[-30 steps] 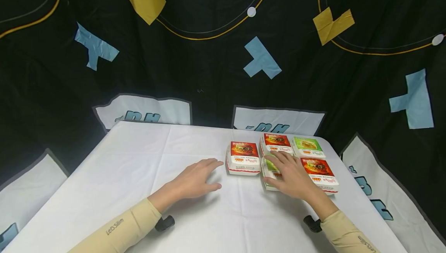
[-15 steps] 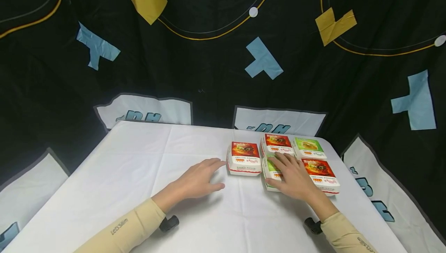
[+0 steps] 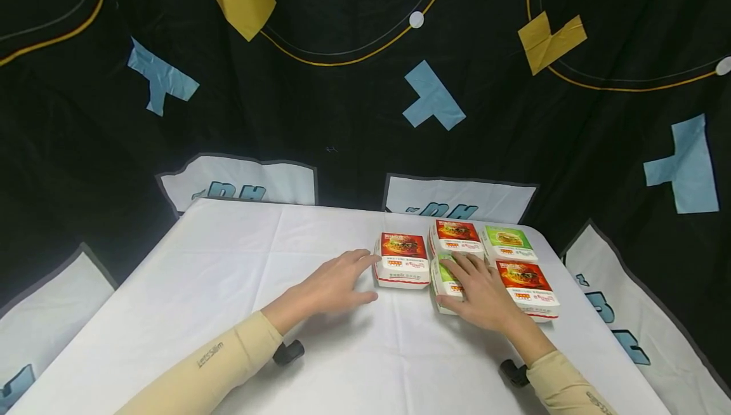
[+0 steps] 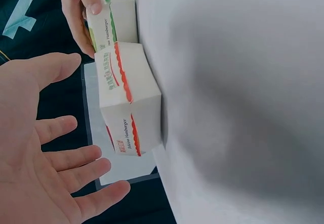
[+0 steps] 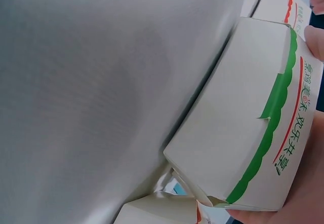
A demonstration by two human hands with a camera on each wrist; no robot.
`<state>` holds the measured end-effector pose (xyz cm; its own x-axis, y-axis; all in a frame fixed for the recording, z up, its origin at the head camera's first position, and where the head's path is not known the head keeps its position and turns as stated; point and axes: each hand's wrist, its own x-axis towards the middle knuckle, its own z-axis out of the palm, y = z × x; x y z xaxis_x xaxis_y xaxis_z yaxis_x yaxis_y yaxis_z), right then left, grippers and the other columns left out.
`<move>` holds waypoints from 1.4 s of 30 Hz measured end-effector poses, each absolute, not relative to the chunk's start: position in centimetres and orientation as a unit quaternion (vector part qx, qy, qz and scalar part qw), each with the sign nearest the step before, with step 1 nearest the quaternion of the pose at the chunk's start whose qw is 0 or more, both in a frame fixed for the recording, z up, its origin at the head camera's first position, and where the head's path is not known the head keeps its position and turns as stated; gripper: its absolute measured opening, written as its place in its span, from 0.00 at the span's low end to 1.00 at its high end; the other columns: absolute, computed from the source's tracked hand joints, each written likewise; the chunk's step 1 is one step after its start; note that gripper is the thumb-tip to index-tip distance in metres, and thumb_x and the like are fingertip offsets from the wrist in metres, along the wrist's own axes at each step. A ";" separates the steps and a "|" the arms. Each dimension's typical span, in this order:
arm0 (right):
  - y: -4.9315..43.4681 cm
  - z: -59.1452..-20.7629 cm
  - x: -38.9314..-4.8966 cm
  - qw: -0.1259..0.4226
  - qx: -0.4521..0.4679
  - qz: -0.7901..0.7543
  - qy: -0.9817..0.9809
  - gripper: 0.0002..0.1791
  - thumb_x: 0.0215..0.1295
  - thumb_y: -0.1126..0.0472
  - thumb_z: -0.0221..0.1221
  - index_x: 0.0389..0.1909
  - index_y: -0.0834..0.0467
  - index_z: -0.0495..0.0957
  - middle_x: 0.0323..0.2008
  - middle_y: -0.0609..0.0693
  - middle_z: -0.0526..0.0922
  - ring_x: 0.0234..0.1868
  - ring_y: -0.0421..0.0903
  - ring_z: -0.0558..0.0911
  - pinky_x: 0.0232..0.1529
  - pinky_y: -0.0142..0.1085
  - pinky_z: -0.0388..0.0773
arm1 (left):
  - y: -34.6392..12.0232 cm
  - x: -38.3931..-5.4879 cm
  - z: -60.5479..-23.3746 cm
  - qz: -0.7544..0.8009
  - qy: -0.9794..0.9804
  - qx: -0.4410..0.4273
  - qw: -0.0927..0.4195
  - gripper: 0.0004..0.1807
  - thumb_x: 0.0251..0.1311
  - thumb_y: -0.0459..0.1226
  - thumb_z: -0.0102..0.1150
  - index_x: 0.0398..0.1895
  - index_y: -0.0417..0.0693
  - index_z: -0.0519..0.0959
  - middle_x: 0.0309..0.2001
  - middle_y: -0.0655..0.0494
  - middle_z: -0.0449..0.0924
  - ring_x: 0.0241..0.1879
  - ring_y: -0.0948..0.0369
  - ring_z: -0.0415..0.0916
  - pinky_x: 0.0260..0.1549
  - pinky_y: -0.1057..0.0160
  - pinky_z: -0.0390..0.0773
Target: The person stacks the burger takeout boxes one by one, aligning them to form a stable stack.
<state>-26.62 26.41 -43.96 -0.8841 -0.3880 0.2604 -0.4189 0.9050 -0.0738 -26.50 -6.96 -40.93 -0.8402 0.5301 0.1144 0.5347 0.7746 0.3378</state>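
Note:
My left hand [image 3: 337, 283] reaches toward the left side of a red-and-white hamburger box [image 3: 404, 266], its fingers extended. In the left wrist view, a gap shows between the open palm and that box [image 4: 134, 100]. My right hand [image 3: 482, 292] spans a green-and-white hamburger box [image 3: 447, 273] from above and holds it, thumb at the left side and fingers over the top. The hand hides much of its lid. The right wrist view shows the green box's [image 5: 238, 112] white side and scalloped green trim close up, standing on the table.
Behind the held box stands another red box [image 3: 457, 231], with a green box [image 3: 507, 240] to its right. A third red box [image 3: 525, 278] sits to the right of my right hand. The white-covered table [image 3: 228, 275] ends before a black curtain [image 3: 342, 117].
My left hand has moved right and slightly away from me, closer to the leftmost red box. My right hand has stayed on the green box, and the boxes stand as before.

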 end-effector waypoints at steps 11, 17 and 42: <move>26.3 -43.9 -26.5 0.115 0.204 0.063 -0.970 0.43 0.61 0.31 0.60 0.75 0.45 0.65 0.75 0.54 0.64 0.73 0.61 0.61 0.64 0.70 0.61 | -5.4 -29.0 -40.3 -0.181 -0.948 -0.263 -0.009 0.43 0.60 0.57 0.66 0.76 0.55 0.64 0.74 0.47 0.63 0.72 0.49 0.63 0.66 0.44 0.70; 26.1 -43.8 -26.6 0.107 0.201 0.060 -0.972 0.44 0.61 0.31 0.60 0.75 0.44 0.63 0.76 0.53 0.63 0.74 0.61 0.60 0.65 0.71 0.60 | -4.8 -30.3 -40.7 -0.188 -0.951 -0.245 -0.027 0.46 0.58 0.57 0.67 0.78 0.58 0.61 0.77 0.48 0.57 0.75 0.49 0.58 0.67 0.42 0.68; 26.1 -44.3 -26.5 0.108 0.190 0.056 -0.974 0.46 0.60 0.29 0.59 0.76 0.43 0.62 0.76 0.52 0.63 0.75 0.61 0.60 0.64 0.72 0.59 | -1.7 -33.4 -43.2 -0.182 -0.950 -0.251 -0.041 0.64 0.42 0.63 0.75 0.81 0.67 0.49 0.82 0.47 0.39 0.80 0.45 0.36 0.71 0.36 0.57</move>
<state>-26.47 26.12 -44.29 -0.9047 -0.3573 0.2323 -0.3815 0.9219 -0.0677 -33.45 -1.67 -43.17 -0.8708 0.4915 0.0138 0.4618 0.8078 0.3662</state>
